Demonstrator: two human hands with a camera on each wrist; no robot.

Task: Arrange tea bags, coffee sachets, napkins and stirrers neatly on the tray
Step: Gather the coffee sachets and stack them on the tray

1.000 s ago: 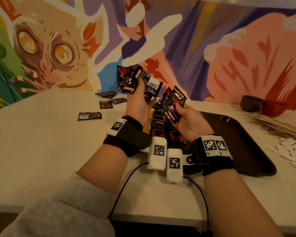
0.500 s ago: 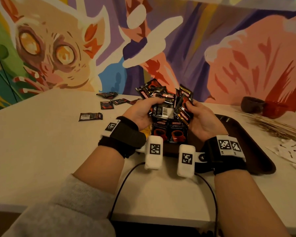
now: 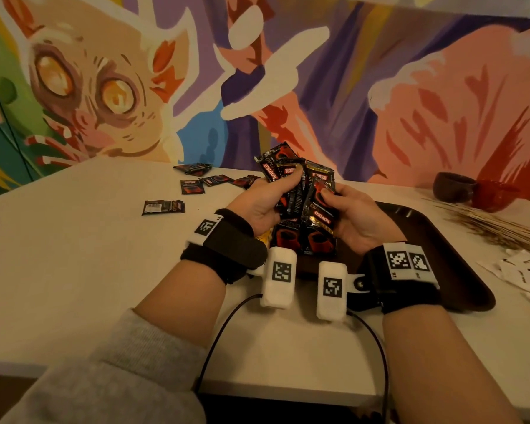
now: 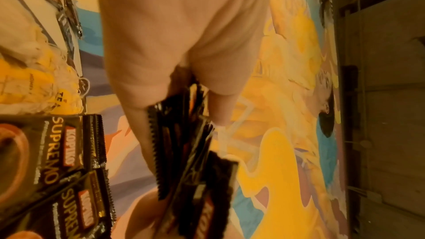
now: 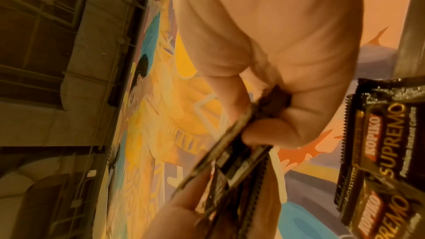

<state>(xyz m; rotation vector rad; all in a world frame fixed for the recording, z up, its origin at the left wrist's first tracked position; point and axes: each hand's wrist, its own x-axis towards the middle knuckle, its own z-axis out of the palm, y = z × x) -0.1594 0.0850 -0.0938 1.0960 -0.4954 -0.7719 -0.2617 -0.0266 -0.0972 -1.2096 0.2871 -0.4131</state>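
Both hands hold one bunch of black-and-red coffee sachets (image 3: 300, 191) upright above the left end of the dark brown tray (image 3: 435, 240). My left hand (image 3: 266, 200) grips the bunch from the left, thumb across the top sachets. My right hand (image 3: 349, 215) pinches it from the right. The bunch shows edge-on in the left wrist view (image 4: 190, 152) and the right wrist view (image 5: 236, 161). Sachets lying flat on the tray (image 3: 303, 240) sit just below the hands. Yellow tea bags (image 4: 39, 79) lie beside them.
Loose coffee sachets (image 3: 193, 186) and one apart (image 3: 163, 207) lie on the table to the left. A bundle of thin stirrers (image 3: 496, 224) and white paper packets (image 3: 527, 270) lie to the right of the tray. Two dark bowls (image 3: 453, 186) stand at the back right.
The hands held separate bunches of sachets apart a second ago; they have come together into one bunch, lowered over the tray's left end.
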